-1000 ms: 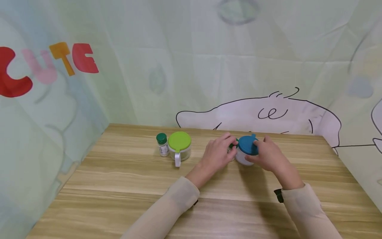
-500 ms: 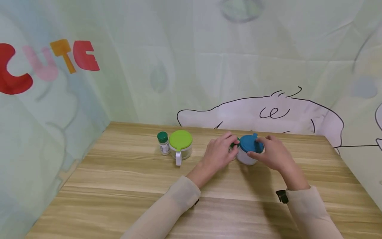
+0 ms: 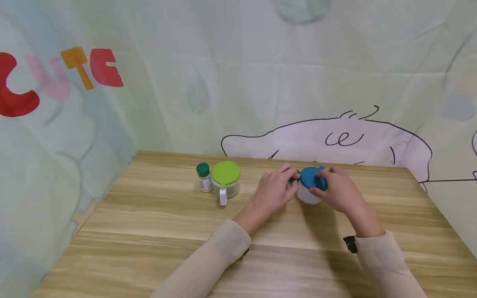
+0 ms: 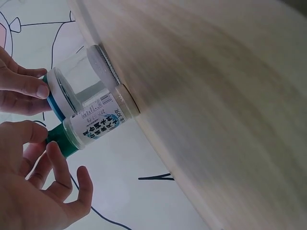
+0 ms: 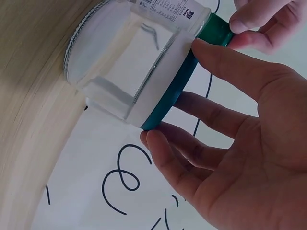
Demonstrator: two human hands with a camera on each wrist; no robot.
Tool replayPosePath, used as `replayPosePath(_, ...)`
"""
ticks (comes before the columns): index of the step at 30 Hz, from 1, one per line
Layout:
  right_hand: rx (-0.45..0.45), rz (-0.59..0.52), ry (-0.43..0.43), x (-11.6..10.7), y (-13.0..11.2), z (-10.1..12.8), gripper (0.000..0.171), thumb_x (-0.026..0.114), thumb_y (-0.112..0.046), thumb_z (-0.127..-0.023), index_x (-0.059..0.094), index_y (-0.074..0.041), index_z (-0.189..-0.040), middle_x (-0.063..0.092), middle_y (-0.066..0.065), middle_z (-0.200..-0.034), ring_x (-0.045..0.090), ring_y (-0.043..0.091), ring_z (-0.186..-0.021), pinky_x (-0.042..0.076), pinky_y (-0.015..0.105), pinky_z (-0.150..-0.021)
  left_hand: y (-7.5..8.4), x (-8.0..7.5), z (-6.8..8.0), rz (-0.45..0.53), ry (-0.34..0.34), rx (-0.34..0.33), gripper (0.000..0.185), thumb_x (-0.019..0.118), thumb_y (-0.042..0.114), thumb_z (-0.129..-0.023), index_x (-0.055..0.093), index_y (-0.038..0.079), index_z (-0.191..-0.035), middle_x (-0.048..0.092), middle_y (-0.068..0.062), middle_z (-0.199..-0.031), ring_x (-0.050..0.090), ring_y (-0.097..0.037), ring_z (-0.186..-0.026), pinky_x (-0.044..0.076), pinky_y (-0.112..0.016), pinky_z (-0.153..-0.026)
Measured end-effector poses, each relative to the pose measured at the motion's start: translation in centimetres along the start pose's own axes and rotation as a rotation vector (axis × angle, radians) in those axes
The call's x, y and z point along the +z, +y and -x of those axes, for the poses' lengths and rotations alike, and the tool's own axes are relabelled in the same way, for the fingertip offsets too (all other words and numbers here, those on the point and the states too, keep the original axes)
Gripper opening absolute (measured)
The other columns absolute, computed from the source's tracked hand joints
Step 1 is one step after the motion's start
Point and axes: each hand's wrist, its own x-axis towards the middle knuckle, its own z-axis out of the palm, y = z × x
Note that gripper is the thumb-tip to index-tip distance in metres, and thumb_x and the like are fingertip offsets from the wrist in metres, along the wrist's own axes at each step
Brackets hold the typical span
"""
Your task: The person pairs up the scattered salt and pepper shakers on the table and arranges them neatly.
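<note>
1. Right hand [image 3: 337, 191] grasping blue lid [image 3: 311, 177] of clear jar [image 3: 307, 195], at table [image 3: 156, 231] centre, toward 12 o'clock.
2. Left hand [image 3: 273, 191] pinching green-capped small bottle [image 4: 91, 127], touching jar at 9 o'clock.
3. Green-lidded jar [image 3: 225, 180] well apart at 9 o'clock.

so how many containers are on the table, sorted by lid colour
dark green-capped small glass bottles: 2
lime green-lidded clear jar with white handle: 1
blue-lidded clear jar: 1
total: 4
</note>
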Motion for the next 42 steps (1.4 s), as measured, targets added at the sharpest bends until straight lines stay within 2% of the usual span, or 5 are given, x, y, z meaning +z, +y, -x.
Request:
replayPosePath(11, -0.021, 0.093, -0.017, -0.2, -0.6, 0.4, 0.055, 0.080, -0.026, -0.095, 0.067, 0.014, -0.130, 0.062, 0.036, -0.119, 0.060, 0.048, -0.106, 0.056, 0.061, -0.093, 0.1, -0.2, 0.1, -0.005, -0.011, -0.007, 0.013, 0.069, 0.017, -0.100, 0.076, 0.018, -0.112, 0.068, 0.006, -0.106, 0.060, -0.009, -0.073, 0.040, -0.020, -0.063)
replayPosePath(21, -0.033, 0.070, -0.005, -0.4, -0.4, 0.6, 0.054, 0.086, -0.016, -0.089, 0.067, 0.015, -0.128, 0.063, 0.027, -0.103, 0.062, 0.036, -0.088, 0.061, 0.052, -0.081, 0.1, -0.1, 0.0, -0.009, -0.003, -0.007, 0.013, 0.070, 0.017, -0.099, 0.077, 0.017, -0.110, 0.069, 0.006, -0.105, 0.061, -0.009, -0.072, 0.043, -0.021, -0.063)
replayPosePath(27, -0.022, 0.093, 0.028, 0.1, -0.7, 0.6, 0.053, 0.082, -0.022, -0.093, 0.068, 0.017, -0.126, 0.057, 0.018, -0.089, 0.053, 0.028, -0.076, 0.049, 0.040, -0.068, 0.3, -0.1, -0.1, -0.007, -0.016, -0.016, 0.014, 0.069, 0.017, -0.100, 0.077, 0.018, -0.111, 0.069, 0.006, -0.107, 0.061, -0.009, -0.073, 0.044, -0.022, -0.064)
replayPosePath(32, -0.006, 0.112, 0.037, 0.4, -1.4, 0.8, 0.049, 0.082, -0.022, -0.093, 0.070, 0.017, -0.120, 0.054, 0.015, -0.085, 0.051, 0.026, -0.073, 0.044, 0.036, -0.063, 0.3, -0.1, -0.1, -0.007, -0.018, -0.019, 0.014, 0.069, 0.017, -0.099, 0.077, 0.017, -0.111, 0.069, 0.006, -0.107, 0.061, -0.009, -0.073, 0.043, -0.022, -0.065)
replayPosePath(42, 0.017, 0.126, 0.089, 0.7, -2.1, 0.8, 0.031, 0.083, -0.013, -0.090, 0.073, 0.014, -0.101, 0.057, 0.016, -0.085, 0.055, 0.027, -0.071, 0.051, 0.042, -0.066, 0.2, -0.1, -0.1, -0.017, 0.000, -0.011, 0.013, 0.070, 0.017, -0.098, 0.077, 0.018, -0.109, 0.069, 0.007, -0.106, 0.062, -0.009, -0.073, 0.043, -0.022, -0.064)
